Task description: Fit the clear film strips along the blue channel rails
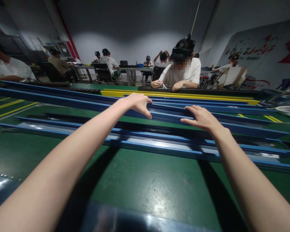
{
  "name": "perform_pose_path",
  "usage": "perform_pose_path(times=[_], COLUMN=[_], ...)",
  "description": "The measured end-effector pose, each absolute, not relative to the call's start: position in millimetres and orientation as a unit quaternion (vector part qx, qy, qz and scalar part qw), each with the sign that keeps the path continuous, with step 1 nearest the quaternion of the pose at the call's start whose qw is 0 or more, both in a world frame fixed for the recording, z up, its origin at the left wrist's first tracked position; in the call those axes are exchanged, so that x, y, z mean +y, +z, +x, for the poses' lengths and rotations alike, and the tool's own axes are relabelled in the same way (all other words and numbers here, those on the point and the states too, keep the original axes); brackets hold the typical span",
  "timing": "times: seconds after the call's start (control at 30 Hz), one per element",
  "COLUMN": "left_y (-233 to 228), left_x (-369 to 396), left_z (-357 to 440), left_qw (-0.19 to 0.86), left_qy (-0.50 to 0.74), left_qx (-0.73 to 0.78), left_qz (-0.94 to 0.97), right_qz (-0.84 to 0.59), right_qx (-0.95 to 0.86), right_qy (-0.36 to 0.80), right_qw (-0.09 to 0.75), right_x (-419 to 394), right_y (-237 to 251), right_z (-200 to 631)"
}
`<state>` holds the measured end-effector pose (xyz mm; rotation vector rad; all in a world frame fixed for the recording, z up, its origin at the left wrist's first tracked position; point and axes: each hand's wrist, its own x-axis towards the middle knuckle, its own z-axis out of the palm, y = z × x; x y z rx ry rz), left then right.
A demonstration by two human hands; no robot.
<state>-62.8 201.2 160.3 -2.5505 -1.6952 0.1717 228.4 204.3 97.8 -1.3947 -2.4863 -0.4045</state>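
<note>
One left hand (137, 102) and one right hand (201, 117), fingers spread, hung by a long blue rail (165, 116)

Closest of all, a shiny sheet (125, 219) showed at the near side of the green surface (152, 183). It was blurry, so I could not tell what it was. Next came a front rail (149, 142), blue with a shiny gray inside. It lay from side to side, with its left end toward the left edge of the surface.

Past it was the long blue rail, side to side too. Its right end showed toward the right edge. Both hands were by its middle part, thumbs and fingers apart like the letter C, and the two C shapes faced each other. I saw nothing squeezed in either hand. I could not tell if any finger touched the rail.

The step looked like getting ready to hold the rail or letting it go; I could not tell which. For a hold, the next move called for both hands to curl around it together and keep it level, since such a long thing could tip.

Farther back, a white coil (288, 111) lay toward the right edge, then came a yellow rail (178, 94). At the far edge was a co-worker (192, 71) in a white shirt.
</note>
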Motion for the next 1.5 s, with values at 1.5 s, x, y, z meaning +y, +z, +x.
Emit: perform_pose_path(times=[1.5], left_y=[88], left_x=[37], left_z=[-94], left_qw=[-0.005], left_qy=[0.158], left_qx=[-0.480], left_qz=[-0.863], right_qz=[-0.467], right_qx=[-0.874], right_qy=[-0.106], right_qw=[0.077], right_x=[12], right_y=[39], right_z=[186])
